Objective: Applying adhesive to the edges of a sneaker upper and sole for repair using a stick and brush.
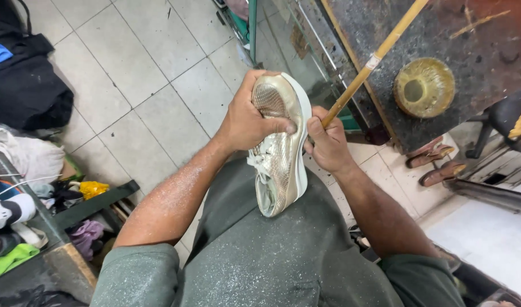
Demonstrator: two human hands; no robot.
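My left hand (250, 116) is clamped around the toe of a gold, glittery sneaker (278, 165) with a white sole and white laces. The shoe stands on its heel against my lap, which is covered in grey-green cloth. My right hand (327, 142) grips the lower end of a long yellow wooden stick (374, 57). The stick's tip meets the white sole at the shoe's side, and its length runs up to the right past the frame's top. Glitter dust covers my forearms and clothes.
A dark stone counter (488, 62) holds a round brass dish (423, 87) at upper right. Brown shoes (436, 162) lie on the floor below it. A black bag (21, 85) and a shelf of mixed shoes and cloths (21, 222) are at left. Grey floor tiles (141, 74) lie ahead.
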